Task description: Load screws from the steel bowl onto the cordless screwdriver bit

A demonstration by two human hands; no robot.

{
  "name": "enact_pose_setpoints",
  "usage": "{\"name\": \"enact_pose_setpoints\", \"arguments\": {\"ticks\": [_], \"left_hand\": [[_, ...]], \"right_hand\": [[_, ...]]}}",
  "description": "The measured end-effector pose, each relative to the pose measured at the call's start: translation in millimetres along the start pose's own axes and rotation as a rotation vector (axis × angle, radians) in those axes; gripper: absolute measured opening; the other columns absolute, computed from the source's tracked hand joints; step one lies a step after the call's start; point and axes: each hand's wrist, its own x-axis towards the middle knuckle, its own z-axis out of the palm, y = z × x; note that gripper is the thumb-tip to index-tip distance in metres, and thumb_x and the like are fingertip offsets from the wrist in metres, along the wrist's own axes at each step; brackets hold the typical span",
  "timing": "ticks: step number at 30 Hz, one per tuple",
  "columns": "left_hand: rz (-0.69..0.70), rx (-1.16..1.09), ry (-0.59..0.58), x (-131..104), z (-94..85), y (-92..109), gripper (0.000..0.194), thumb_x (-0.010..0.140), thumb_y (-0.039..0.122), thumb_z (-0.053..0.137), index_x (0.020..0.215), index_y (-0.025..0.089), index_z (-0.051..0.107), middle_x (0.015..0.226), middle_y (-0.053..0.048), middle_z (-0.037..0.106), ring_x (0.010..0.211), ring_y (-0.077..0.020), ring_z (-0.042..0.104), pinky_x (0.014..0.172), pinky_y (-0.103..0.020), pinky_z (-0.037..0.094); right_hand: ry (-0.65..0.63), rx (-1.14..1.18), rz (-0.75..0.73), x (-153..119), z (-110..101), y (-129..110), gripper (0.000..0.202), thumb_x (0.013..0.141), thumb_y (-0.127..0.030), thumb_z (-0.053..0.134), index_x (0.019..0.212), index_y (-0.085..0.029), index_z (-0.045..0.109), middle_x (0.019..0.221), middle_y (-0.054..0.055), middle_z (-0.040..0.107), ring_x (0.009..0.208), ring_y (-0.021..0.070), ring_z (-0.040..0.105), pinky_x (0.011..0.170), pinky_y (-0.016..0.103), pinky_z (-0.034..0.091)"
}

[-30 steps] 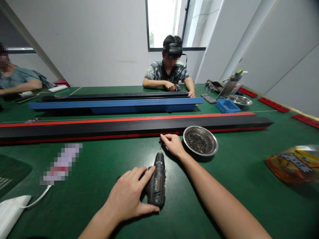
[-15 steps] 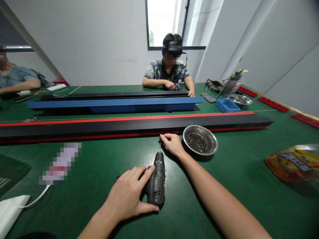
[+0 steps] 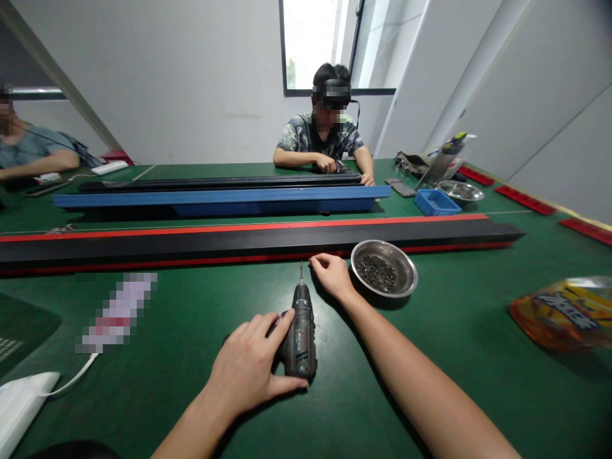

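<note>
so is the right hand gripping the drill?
No, the left hand grips the drill, while the right hand is just left of the metal bowl.

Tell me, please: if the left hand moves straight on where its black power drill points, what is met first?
Probably the long black bar with red edges, just beyond the metal bit; height and depth are hard to judge.

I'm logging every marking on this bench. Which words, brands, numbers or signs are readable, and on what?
No text reads with certainty.
Drill: small markings, too blurred.
Orange bag: large lettering, too distorted and blurred.
Pale strip: pixelated, unreadable.
Pale marks at left edge: unreadable.
</note>
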Motion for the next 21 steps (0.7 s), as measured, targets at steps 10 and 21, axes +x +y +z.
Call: {"name": "enact_pose_setpoints", "arguments": {"ticks": [10, 21], "left_hand": [[-0.041, 0.094, 0.029, 11.1, 5.8, -4.1, 0.11, 0.072, 0.076, 0.081, 0.157, 0.019, 0.042, 0.134, -0.015, 0.063, 0.115, -0.0353, 0.064, 0.093, -0.049, 0.056], [-0.02, 0.132, -0.031, 17.0, -0.2, -3.4, 0.109, 0.074, 0.082, 0.074, 0.156, 0.018, 0.043, 0.125, -0.013, 0.066, 0.105, -0.0313, 0.064, 0.086, -0.044, 0.055]], "right_hand": [[-0.136, -0.095, -0.005, -1.0, -4.1, -13.6, 0.022, 0.097, -0.025, 0.062, 0.099, -0.02, 0.083, 0.102, 0.006, 0.082, 0.095, 0.0214, 0.076, 0.085, 0.027, 0.052], [-0.309, -0.393, -0.056, 6.0, -68.0, -65.5, 0.049, 0.103, -0.051, 0.052, 0.078, -0.019, 0.079, 0.075, 0.008, 0.077, 0.071, 0.0216, 0.07, 0.066, 0.027, 0.043]]}}
